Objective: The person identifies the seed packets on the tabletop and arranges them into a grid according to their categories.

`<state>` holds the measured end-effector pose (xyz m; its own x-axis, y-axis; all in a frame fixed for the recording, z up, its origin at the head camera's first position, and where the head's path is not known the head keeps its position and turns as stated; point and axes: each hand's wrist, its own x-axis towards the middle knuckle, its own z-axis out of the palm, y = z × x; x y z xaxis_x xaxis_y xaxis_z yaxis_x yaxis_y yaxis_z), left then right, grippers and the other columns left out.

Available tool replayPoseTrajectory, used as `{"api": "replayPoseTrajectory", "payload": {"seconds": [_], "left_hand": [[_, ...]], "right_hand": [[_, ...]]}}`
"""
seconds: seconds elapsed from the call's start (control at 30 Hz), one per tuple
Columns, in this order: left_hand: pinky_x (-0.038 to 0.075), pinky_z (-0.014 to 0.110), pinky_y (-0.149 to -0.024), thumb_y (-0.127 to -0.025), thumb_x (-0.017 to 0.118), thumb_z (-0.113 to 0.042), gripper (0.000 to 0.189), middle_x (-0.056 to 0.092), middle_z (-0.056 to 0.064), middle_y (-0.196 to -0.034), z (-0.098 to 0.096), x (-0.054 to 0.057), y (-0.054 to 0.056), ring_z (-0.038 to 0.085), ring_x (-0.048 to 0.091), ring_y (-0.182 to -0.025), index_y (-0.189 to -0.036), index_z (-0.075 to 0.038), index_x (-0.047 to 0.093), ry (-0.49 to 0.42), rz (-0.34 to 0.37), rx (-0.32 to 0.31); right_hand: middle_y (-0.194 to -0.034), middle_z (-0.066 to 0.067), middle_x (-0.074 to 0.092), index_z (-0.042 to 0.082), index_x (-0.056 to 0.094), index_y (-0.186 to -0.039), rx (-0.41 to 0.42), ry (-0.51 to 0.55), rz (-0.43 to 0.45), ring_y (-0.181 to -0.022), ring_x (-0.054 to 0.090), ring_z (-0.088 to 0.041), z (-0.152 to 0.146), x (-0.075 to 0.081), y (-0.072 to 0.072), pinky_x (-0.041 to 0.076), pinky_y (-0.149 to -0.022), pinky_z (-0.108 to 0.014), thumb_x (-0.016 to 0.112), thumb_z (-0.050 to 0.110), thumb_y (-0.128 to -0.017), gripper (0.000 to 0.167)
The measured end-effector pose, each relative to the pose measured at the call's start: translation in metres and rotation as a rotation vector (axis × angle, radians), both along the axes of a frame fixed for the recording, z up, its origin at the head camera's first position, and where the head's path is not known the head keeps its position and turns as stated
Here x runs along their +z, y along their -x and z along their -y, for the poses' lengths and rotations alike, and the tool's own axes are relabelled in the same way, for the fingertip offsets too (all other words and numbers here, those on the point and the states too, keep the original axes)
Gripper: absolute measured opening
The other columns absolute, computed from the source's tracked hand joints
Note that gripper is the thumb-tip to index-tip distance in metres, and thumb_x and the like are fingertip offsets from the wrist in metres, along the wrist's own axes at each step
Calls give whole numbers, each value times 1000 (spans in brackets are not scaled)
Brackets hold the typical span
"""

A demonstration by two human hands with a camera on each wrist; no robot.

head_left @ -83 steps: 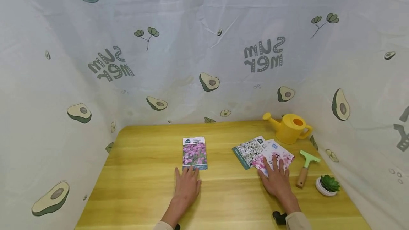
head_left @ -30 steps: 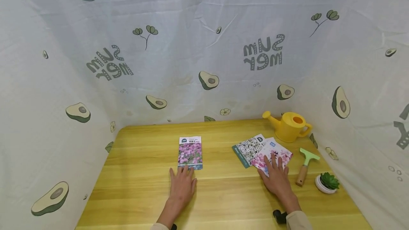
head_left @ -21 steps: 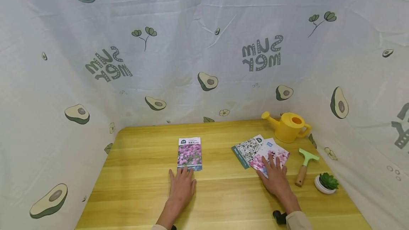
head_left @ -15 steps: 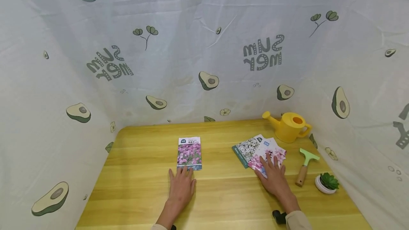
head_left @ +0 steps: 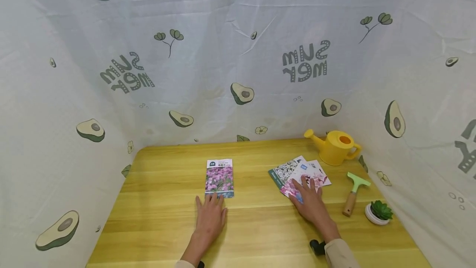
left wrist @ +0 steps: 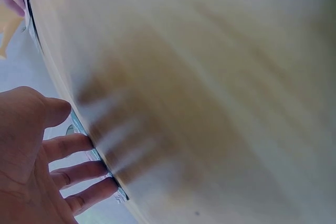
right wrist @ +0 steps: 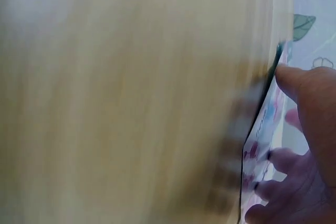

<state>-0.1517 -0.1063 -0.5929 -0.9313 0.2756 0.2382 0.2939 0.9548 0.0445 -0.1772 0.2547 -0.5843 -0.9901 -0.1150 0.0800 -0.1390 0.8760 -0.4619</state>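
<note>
A seed packet with purple-pink flowers point(head_left: 219, 177) lies on the wooden table, its lower edge under the fingertips of my left hand point(head_left: 210, 218). To the right, a white packet with pink blossoms point(head_left: 294, 179) lies under the spread fingers of my right hand point(head_left: 310, 206), which press on it from above. That packet partly covers one with white flowers and a green edge point(head_left: 284, 171) on its left and another pale pink-blossomed packet point(head_left: 320, 173) on its right. In the left wrist view, the left hand's fingers point(left wrist: 79, 174) are nearly straight. The right wrist view shows the right thumb point(right wrist: 294, 82) at the packet's edge.
A yellow watering can point(head_left: 334, 150) stands at the back right of the table point(head_left: 167, 185). Nearer are a green scraper-like tool with a wooden handle point(head_left: 351, 202) and a small potted succulent point(head_left: 379, 212). A patterned curtain point(head_left: 208, 73) encloses the back and sides.
My right hand has slid left with the top pink-blossomed packet, uncovering more of the packet beneath on the right. Earlier, my left hand and its packet shifted slightly left.
</note>
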Motion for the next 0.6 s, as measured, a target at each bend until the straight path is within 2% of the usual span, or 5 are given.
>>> {"api": "replayPoseTrajectory", "payload": {"seconds": [0.2,0.6], "left_hand": [[44,76,-110,-103,72,-33,43,66,13,-125,0,1,0,36,60,-120,-137,-8,72,2,5,1],[45,77,-109,-102,73,-33,42,66,13,-123,0,1,-1,36,60,-119,-136,-7,73,-15,4,-3]], "right_hand": [[-170,-35,24,-6,42,-162,33,-16,62,-156,11,-65,10,4,5,6,-119,-86,70,26,-105,71],[-169,-31,33,-1,60,-152,120,-40,68,-158,17,-59,37,5,18,9,-121,-83,71,25,-104,55]]}}
